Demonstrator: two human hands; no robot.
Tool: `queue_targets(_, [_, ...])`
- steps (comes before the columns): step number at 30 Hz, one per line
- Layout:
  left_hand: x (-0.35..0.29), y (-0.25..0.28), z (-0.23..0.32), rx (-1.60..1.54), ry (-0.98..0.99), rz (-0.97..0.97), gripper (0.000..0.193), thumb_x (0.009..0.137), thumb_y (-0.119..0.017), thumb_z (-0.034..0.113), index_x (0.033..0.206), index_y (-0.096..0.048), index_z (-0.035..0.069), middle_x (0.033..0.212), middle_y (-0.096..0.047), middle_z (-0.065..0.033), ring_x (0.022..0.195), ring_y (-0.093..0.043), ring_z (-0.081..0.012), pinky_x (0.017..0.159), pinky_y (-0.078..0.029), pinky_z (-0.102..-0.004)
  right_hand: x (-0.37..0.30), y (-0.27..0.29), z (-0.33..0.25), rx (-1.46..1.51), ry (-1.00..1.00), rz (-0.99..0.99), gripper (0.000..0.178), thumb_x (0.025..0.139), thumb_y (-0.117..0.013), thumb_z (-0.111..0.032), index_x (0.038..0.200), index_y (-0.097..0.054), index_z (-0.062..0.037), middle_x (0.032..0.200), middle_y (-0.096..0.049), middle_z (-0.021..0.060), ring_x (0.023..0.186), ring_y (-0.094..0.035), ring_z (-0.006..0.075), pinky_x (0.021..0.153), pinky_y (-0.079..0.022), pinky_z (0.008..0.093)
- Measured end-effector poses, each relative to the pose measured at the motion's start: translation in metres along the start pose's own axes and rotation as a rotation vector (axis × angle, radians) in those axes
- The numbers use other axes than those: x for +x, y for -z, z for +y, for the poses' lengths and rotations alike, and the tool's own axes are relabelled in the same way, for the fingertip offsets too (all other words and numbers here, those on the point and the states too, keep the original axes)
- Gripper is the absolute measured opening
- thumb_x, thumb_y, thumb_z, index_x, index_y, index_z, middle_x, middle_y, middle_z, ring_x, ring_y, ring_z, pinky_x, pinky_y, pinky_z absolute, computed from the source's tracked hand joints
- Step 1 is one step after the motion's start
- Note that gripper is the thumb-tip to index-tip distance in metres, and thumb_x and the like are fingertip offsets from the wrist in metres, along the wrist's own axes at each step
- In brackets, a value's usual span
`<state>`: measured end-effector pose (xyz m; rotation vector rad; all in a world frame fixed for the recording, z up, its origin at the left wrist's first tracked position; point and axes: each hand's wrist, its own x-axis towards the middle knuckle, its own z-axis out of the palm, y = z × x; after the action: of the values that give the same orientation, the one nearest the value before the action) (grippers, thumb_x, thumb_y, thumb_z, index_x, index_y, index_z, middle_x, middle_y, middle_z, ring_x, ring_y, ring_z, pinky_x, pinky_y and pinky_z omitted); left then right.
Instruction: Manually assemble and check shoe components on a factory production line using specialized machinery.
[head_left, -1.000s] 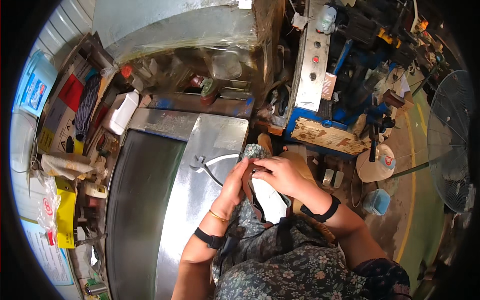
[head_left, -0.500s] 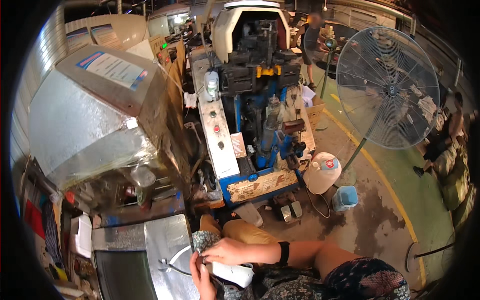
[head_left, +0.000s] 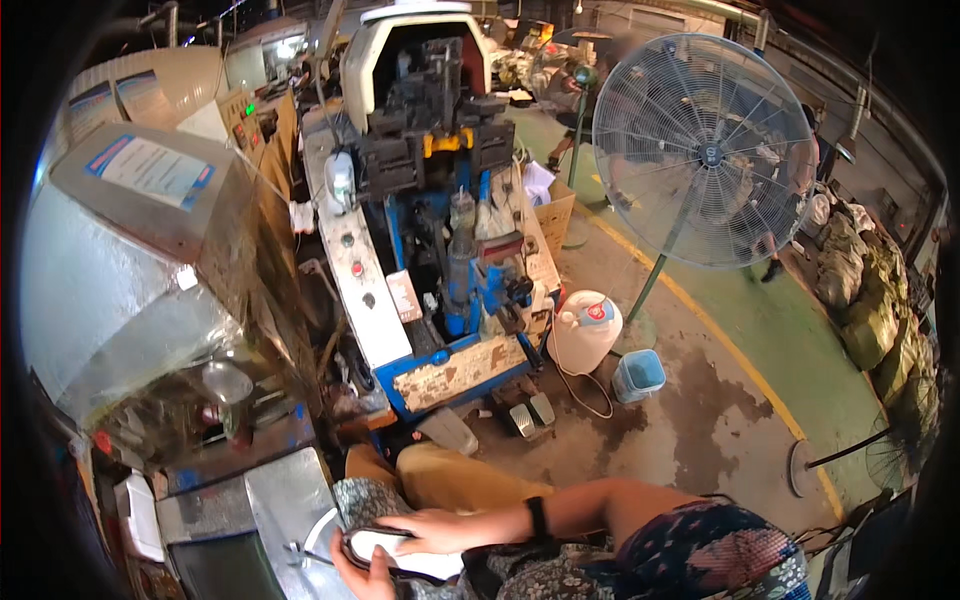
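Low in the picture, my left hand [head_left: 362,576] grips the edge of a white shoe upper [head_left: 432,566] with a dark-rimmed opening. My right hand [head_left: 435,530], a black band at its wrist, lies over the top of the same upper, its fingers reaching to the opening. The upper rests at my lap, partly hidden by my hands and floral clothing. Just left of my left hand, a small dark tool [head_left: 297,550], perhaps pincers, lies on the shiny metal bench top [head_left: 285,492] beside a curved white strip.
Ahead stands a blue-and-white machine [head_left: 455,362] with foot pedals [head_left: 530,415]. A metal-hooded unit [head_left: 130,270] is at the left. To the right are a white jug [head_left: 585,335], a blue bucket [head_left: 638,378] and a large standing fan [head_left: 705,150]. Sacks [head_left: 870,310] line the far right.
The view has swung right, so the surroundings sit further left. The upper has turned in my hands, and its dark-rimmed opening now shows between them.
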<state>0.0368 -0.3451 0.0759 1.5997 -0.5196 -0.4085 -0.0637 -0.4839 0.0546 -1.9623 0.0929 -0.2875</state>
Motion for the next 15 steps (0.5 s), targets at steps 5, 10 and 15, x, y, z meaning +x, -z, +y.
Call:
queue_targets(5, [0.008,0.02,-0.014,0.209,0.153,-0.043,0.066,0.076,-0.061,-0.008,0.138,-0.037,-0.003,0.132,-0.048,-0.017,0.122,-0.046,-0.0235,0.104,-0.038,-0.0345,-0.046,0.018,0.015,0.02,-0.21,-0.11,0.021,0.095,-0.055,-0.023,0.092,-0.057,-0.0019,0.084,-0.065,0.0144,0.075,-0.063,0.0234,0.066,-0.05,0.04])
queue_targets(10, [0.004,0.023,0.007,-0.388,0.276,-0.151,0.052,0.083,-0.066,0.003,0.131,-0.048,0.007,0.118,-0.055,-0.0011,0.11,-0.05,-0.0127,0.096,-0.039,-0.0262,-0.034,0.066,-0.001,0.138,-0.302,-0.433,0.013,0.095,-0.052,-0.009,0.102,-0.053,0.0024,0.084,-0.062,0.0201,0.076,-0.064,0.025,0.067,-0.049,0.0375])
queue_targets(15, [-0.015,0.017,-0.001,-0.502,0.299,-0.015,0.051,0.085,-0.07,0.003,0.13,-0.047,0.007,0.118,-0.055,-0.0016,0.108,-0.051,-0.0121,0.095,-0.041,-0.0254,-0.009,0.08,0.035,0.652,-0.636,-0.597,0.042,0.095,-0.058,-0.032,0.121,-0.058,0.0007,0.103,-0.067,0.0065,0.091,-0.062,0.0118,0.081,-0.05,0.0316])
